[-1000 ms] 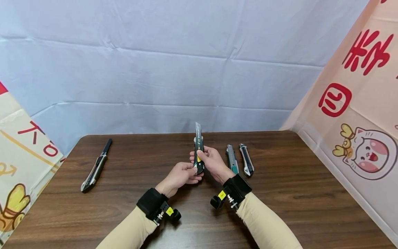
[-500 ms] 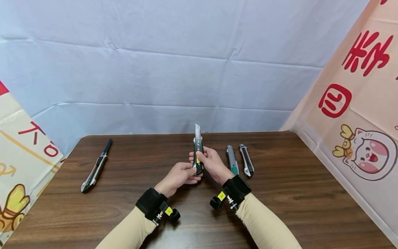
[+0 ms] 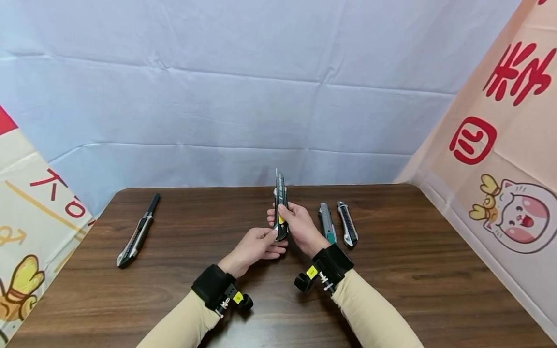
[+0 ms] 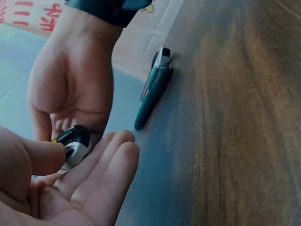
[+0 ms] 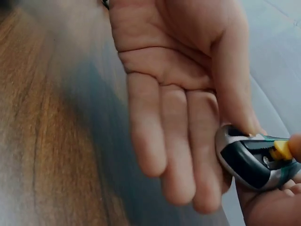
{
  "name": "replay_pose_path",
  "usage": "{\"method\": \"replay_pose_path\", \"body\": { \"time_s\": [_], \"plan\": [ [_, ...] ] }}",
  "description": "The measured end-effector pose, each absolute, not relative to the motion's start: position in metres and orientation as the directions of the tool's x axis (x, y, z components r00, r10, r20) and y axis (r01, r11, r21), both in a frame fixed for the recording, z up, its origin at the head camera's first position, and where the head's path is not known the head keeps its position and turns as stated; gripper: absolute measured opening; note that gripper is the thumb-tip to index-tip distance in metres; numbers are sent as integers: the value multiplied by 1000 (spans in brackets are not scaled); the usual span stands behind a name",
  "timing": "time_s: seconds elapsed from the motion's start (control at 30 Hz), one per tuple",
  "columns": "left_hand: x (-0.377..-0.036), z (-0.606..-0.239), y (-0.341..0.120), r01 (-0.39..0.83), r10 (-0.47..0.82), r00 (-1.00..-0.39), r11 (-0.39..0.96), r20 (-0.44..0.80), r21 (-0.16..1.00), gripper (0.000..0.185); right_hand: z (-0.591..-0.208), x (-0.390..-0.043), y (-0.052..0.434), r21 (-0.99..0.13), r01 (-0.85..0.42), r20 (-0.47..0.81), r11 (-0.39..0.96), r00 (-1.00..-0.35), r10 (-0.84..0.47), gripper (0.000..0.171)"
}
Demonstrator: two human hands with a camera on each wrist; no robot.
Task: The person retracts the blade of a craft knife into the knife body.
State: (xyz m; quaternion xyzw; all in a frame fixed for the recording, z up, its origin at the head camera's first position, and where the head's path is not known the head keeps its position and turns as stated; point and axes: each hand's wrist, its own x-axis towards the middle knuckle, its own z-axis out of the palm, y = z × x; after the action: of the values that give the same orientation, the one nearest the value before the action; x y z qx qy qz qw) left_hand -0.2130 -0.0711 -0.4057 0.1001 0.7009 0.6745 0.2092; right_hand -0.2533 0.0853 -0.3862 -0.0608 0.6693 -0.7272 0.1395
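Right hand (image 3: 300, 226): gripped utility knife (image 3: 281, 208), thumb on yellow slider.
Left hand (image 3: 256, 246): pinched its butt end.
Change: blade retracted, now shorter.

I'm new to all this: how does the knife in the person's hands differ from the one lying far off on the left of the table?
The held utility knife is off the table, gripped by the right hand and pinched at its butt by the left hand; the lone knife lies flat and untouched. The held one points nearly straight away and shows a yellow slider; the lone one lies slanted, with none visible. Both are slim, dark-and-silver cutters.
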Motion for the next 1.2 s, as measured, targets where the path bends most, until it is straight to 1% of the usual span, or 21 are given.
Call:
{"method": "replay_pose_path", "body": {
  "time_s": [0.17, 0.43, 0.83, 1.2],
  "plan": [
    [-213, -406, -71, -143, 422, -893, 70, -159, 987, 38, -385, -253, 83, -993, 112, -93, -45, -949, -303, 37],
    [-213, -406, -73, -149, 415, -893, 90, -173, 985, 38, -388, -252, 79, -992, 121, -109, -27, -955, -277, 35],
    [-212, -405, -72, -161, 402, -896, 106, -190, 981, 37, -391, -249, 80, -997, 82, -77, -5, -955, -286, 39],
    [-212, -403, -72, -173, 384, -901, 114, -204, 978, 36, -390, -247, 79, -997, 76, -63, -31, -950, -306, 38]
  ]
}}
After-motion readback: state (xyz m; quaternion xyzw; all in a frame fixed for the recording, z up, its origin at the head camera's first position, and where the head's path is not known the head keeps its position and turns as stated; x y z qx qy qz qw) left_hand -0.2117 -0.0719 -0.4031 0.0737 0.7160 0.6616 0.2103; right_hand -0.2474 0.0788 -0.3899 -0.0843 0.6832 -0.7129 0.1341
